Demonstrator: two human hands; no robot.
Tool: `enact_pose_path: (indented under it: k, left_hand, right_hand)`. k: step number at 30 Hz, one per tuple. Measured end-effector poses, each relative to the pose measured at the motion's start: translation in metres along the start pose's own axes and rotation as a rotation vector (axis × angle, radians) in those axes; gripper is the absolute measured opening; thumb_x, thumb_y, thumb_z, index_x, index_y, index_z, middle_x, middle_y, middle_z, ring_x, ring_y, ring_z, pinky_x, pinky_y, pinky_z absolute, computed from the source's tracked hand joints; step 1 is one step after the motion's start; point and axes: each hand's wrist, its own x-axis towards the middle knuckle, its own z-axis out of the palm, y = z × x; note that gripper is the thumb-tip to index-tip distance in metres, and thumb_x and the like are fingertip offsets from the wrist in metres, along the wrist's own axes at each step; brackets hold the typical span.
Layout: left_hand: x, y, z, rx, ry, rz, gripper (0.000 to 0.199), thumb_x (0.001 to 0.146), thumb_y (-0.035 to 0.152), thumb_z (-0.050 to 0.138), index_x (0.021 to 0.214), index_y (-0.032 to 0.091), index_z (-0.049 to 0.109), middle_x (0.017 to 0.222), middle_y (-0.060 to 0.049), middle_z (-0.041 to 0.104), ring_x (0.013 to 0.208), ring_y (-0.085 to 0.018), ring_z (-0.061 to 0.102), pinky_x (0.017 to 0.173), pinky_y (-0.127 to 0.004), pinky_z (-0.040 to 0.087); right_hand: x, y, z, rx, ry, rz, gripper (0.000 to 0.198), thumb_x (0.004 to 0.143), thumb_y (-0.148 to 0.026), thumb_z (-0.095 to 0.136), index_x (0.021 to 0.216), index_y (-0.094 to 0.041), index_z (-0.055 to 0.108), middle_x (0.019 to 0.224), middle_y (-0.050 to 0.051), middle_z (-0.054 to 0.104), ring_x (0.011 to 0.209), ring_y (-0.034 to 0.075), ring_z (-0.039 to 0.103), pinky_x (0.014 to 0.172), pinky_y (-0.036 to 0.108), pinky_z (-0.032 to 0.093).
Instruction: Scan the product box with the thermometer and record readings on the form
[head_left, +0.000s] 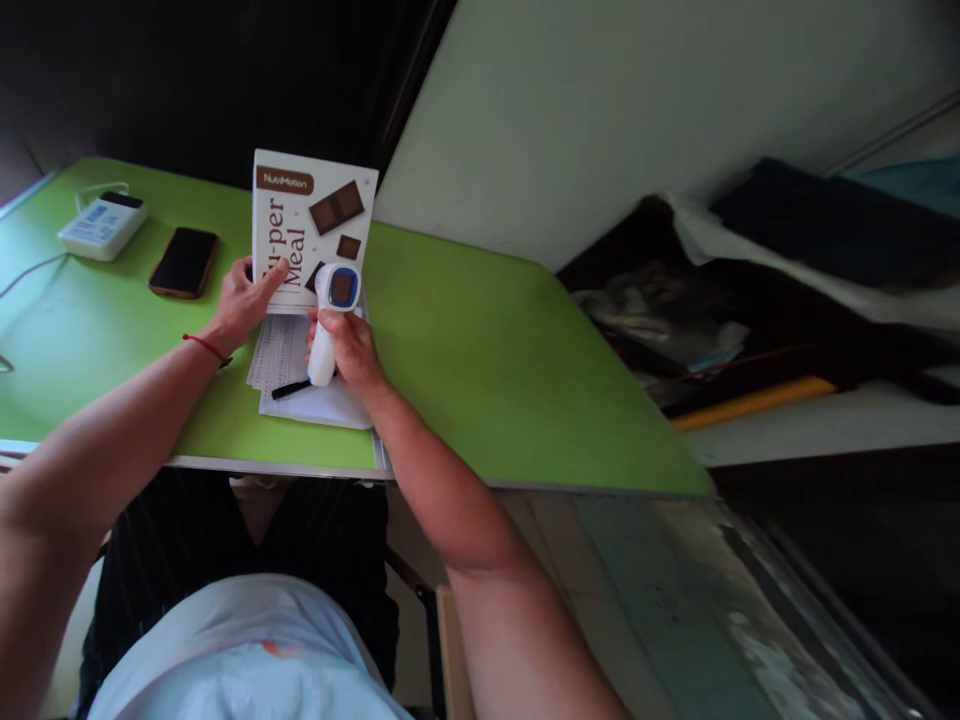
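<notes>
My left hand (251,297) grips the lower left edge of a white box (300,215), its thumb across the front. Brown lettering and chocolate pieces are printed on the box, which stands upright. Wrapped round the handle of a white infrared thermometer (322,345) is my right hand (351,345). The thermometer's blue-rimmed screen faces me, and its head overlaps the box's lower right corner. Below both hands lie printed sheets of paper (315,404), with a black pen (291,389) on top, partly hidden behind the thermometer's handle.
The green table (480,370) carries a dark phone (184,262) and a white device (103,226) with a cable at the left. A pale wall (600,120) rises behind. To the right, a shelf holds dark cloth (825,225) and a yellow strip (757,402).
</notes>
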Motion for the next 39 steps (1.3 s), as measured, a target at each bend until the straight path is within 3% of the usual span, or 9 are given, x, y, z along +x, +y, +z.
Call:
enact_pose_path:
  k: [6, 13, 18, 24, 29, 36, 39]
  left_hand:
    - [-0.002, 0.003, 0.000, 0.009, 0.017, -0.015, 0.065, 0.072, 0.069, 0.079, 0.102, 0.015, 0.063, 0.107, -0.014, 0.070, 0.101, -0.030, 0.067, 0.089, -0.044, 0.056]
    - [-0.005, 0.001, 0.001, -0.012, -0.007, -0.006, 0.070, 0.070, 0.074, 0.077, 0.104, 0.014, 0.063, 0.107, -0.014, 0.071, 0.098, -0.028, 0.069, 0.081, -0.037, 0.058]
    - [-0.010, 0.001, 0.002, 0.024, -0.015, -0.059, 0.071, 0.071, 0.072, 0.077, 0.107, 0.013, 0.064, 0.109, -0.015, 0.071, 0.096, -0.026, 0.069, 0.077, -0.034, 0.058]
    - [-0.015, 0.013, 0.004, 0.041, -0.090, -0.115, 0.063, 0.077, 0.065, 0.076, 0.113, 0.016, 0.063, 0.105, -0.011, 0.072, 0.091, -0.025, 0.069, 0.076, -0.036, 0.059]
    - [-0.014, 0.018, 0.002, 0.080, -0.155, -0.077, 0.058, 0.083, 0.064, 0.071, 0.115, 0.016, 0.064, 0.102, -0.010, 0.072, 0.087, -0.023, 0.067, 0.075, -0.035, 0.057]
    - [-0.020, 0.014, -0.004, 0.078, -0.169, -0.059, 0.072, 0.070, 0.067, 0.082, 0.120, 0.018, 0.064, 0.118, -0.012, 0.069, 0.106, -0.030, 0.066, 0.079, -0.037, 0.060]
    - [-0.023, 0.017, -0.008, 0.020, -0.156, -0.072, 0.074, 0.067, 0.062, 0.086, 0.123, 0.018, 0.064, 0.115, -0.011, 0.072, 0.099, -0.028, 0.069, 0.077, -0.035, 0.061]
  right_hand:
    - [-0.003, 0.004, 0.002, -0.011, 0.018, -0.008, 0.055, 0.071, -0.069, 0.065, 0.093, -0.018, 0.058, 0.072, 0.000, 0.057, 0.060, 0.012, 0.055, 0.053, 0.026, 0.051]
    - [-0.015, 0.007, 0.001, 0.057, 0.008, 0.024, 0.056, 0.069, -0.065, 0.073, 0.096, -0.017, 0.062, 0.073, -0.001, 0.059, 0.061, 0.011, 0.055, 0.056, 0.024, 0.048]
    - [-0.021, 0.008, -0.004, 0.154, 0.023, 0.143, 0.059, 0.064, -0.061, 0.081, 0.099, -0.017, 0.065, 0.071, 0.000, 0.060, 0.058, 0.012, 0.055, 0.053, 0.026, 0.048]
    - [-0.027, 0.006, -0.011, 0.216, 0.010, 0.214, 0.054, 0.065, -0.054, 0.086, 0.098, -0.016, 0.068, 0.073, 0.003, 0.063, 0.059, 0.014, 0.059, 0.056, 0.028, 0.052]
    - [-0.031, 0.009, -0.016, 0.184, -0.010, 0.199, 0.054, 0.067, -0.053, 0.086, 0.102, -0.015, 0.069, 0.079, 0.006, 0.066, 0.065, 0.015, 0.061, 0.062, 0.030, 0.055]
    - [-0.041, 0.002, -0.007, 0.230, -0.021, 0.271, 0.055, 0.068, -0.051, 0.085, 0.107, -0.017, 0.067, 0.080, 0.005, 0.066, 0.064, 0.015, 0.061, 0.066, 0.031, 0.057]
    - [-0.047, -0.001, -0.006, 0.216, -0.026, 0.325, 0.048, 0.068, -0.046, 0.084, 0.101, -0.017, 0.066, 0.079, 0.004, 0.065, 0.065, 0.014, 0.059, 0.066, 0.030, 0.055]
